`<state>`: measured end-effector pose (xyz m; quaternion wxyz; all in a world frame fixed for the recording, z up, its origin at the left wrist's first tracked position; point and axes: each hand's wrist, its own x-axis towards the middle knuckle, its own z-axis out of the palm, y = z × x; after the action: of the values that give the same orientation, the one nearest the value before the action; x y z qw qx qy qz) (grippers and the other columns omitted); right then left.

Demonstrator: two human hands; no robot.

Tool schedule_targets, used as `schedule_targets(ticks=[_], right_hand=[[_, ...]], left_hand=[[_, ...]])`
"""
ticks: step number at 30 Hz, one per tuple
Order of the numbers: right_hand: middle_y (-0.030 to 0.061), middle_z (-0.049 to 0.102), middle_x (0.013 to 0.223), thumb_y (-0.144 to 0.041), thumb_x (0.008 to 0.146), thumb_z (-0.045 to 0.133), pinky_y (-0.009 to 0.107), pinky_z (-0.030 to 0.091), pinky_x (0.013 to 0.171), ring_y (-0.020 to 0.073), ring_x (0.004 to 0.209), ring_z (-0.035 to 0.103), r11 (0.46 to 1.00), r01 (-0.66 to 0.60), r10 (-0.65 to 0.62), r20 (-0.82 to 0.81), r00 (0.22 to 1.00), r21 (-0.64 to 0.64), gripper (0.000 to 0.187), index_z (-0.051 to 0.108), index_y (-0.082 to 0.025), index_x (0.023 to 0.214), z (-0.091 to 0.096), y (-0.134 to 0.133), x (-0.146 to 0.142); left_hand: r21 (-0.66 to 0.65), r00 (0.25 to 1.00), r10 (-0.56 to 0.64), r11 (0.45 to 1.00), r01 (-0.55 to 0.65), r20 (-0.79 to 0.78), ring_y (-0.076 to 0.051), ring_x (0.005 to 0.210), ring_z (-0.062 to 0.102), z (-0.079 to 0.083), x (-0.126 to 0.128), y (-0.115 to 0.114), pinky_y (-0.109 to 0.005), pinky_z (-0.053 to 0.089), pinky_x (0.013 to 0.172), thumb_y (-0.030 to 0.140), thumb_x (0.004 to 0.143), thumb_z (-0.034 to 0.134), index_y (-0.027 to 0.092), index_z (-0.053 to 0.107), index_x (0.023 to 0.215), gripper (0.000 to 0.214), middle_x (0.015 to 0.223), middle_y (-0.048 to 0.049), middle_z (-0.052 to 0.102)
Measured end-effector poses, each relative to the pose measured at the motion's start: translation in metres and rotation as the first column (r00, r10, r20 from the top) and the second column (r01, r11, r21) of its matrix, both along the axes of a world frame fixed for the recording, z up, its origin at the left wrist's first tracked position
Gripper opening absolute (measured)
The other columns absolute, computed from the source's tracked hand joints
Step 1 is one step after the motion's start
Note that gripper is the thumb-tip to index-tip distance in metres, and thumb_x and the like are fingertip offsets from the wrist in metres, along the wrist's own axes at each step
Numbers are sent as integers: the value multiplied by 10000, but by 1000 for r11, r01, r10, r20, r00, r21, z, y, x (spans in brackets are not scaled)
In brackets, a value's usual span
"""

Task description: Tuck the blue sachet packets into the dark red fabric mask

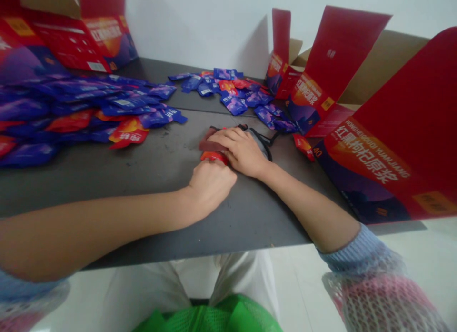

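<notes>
My left hand (210, 182) is curled into a fist on the dark table (150, 165), its fingers closed on the near end of a red sachet (213, 155). Just beyond it, my right hand (241, 148) lies palm down with fingers together, pressing on a grey object with black straps (264, 141) and on the blurred reddish stack under its fingertips. The two hands touch each other at the sachet. What lies under my right palm is mostly hidden.
A big heap of purple and red sachets (71, 108) covers the table's left. A smaller scatter (235, 91) lies at the back centre. Open red cartons stand at the right (392, 146), back right (314, 84) and back left (71, 36). A green mesh bag (214, 317) sits below the table edge.
</notes>
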<state>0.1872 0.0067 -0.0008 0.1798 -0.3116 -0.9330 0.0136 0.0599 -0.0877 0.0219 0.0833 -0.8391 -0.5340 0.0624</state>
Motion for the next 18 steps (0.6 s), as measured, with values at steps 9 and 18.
schedule_targets(ticks=[9,18], right_hand=[[71,610,1334,-261,995,357,489,427,932,304,1181,505,957,289,-288,-45,957,21,431,555,-293,1378,-10,30,21],[70,588,1362,-278,1022,243,430,388,1067,223,1273,503,996,-11,45,-385,922,90,470,578,-260,1352,-3,7,11]], left_hand=[[-12,1000,17,1000,-16,11,-278,735,711,-1,0,-1,-309,465,545,-18,839,419,48,766,923,363,845,-222,726],[-36,999,42,999,-41,32,-278,716,717,1,0,-1,-299,459,540,-12,853,418,59,766,897,358,826,-209,733]])
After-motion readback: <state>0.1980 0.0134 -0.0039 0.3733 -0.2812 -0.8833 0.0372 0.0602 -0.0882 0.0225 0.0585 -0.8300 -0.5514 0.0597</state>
